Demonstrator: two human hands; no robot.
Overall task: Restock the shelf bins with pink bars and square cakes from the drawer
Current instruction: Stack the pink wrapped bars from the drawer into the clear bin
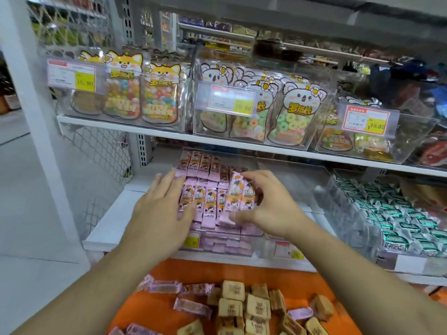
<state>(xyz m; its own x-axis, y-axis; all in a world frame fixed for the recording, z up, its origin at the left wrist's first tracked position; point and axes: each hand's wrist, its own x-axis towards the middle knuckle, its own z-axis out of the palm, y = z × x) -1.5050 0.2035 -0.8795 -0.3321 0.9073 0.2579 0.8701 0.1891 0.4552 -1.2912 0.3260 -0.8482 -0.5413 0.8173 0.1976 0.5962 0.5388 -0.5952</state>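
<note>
Gripped in the right hand [263, 204] at frame centre are two pink bars [238, 197], over the clear shelf bin [217, 240]; the left hand [164, 201] is laid flat, fingers straight, on stacked bars. Square cakes [244, 308] are scattered in the orange drawer [154, 310] below.

white shelving [101, 122] | wire mesh side panel [101, 151] | pale grey floor [21, 165] | even light
</note>
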